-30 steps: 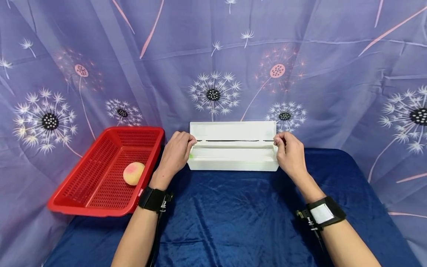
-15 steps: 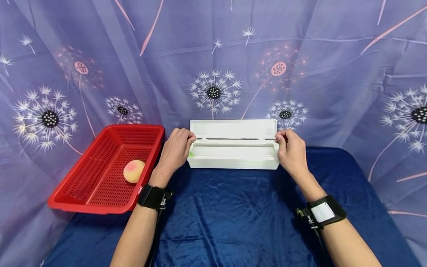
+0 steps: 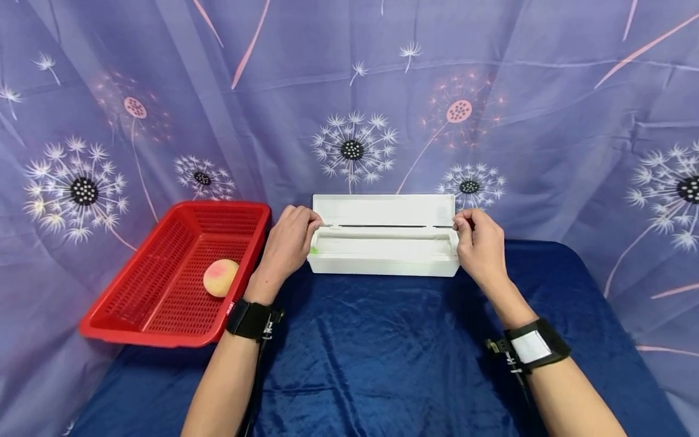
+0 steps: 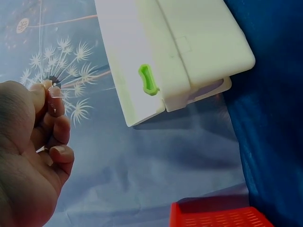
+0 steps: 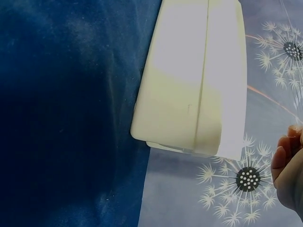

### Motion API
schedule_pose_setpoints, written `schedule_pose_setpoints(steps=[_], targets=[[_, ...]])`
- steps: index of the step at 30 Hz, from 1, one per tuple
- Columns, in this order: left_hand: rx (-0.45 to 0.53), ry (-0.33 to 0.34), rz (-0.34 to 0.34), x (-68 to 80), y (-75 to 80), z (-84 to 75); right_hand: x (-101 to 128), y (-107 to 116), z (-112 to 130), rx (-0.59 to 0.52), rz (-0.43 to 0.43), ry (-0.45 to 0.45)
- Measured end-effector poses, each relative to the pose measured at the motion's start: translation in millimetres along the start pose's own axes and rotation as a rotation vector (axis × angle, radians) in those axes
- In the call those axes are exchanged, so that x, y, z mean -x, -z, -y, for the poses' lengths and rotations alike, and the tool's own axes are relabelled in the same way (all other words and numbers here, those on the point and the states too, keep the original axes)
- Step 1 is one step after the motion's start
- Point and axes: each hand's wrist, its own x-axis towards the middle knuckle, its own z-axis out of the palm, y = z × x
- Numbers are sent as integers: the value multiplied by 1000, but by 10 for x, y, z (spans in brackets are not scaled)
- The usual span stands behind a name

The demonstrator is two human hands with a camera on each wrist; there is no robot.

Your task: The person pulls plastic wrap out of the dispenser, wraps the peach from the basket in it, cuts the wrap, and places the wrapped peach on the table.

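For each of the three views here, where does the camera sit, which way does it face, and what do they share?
Head: above, facing forward and down at the white box on the blue cloth, red basket beside it; both forearms, left hand and right hand show.
Left wrist: at the box's left end with its green tab; palm and fingers show.
Right wrist: at the box's right end; only fingertips show.
All three share the box.

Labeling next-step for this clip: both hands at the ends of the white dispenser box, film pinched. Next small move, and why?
Probably draw the film toward the person. The left hand and right hand each pinch a corner of clear film at the open white dispenser box, and little film seems drawn out yet.
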Motion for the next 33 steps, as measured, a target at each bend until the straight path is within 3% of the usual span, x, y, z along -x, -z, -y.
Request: schedule_pose_setpoints(steps=[33], targets=[[22,-14,-51,-31,89,-77,-49,62,36,-13,-48,22]])
